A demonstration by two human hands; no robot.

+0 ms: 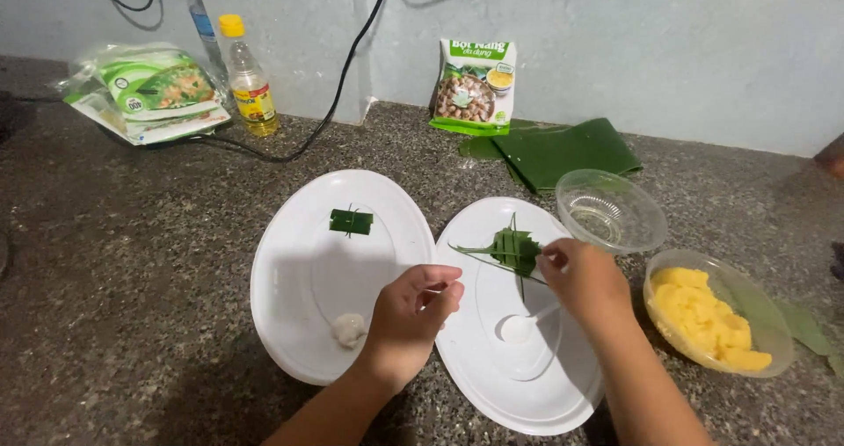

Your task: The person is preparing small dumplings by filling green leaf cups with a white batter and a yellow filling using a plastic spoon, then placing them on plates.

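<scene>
Speckled stone counter [132, 261] – right hand [585, 279] pinches a green leaf parcel [514, 248] on the white plate [492, 384]; left hand [413, 310] hovers loosely curled, holding nothing I can see.

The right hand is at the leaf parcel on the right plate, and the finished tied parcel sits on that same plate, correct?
Not quite. The head view shows the tied parcel on the left plate; the right hand is at the leaf parcel on the right plate.

Head-worn view, down over counter [105, 261]
</scene>
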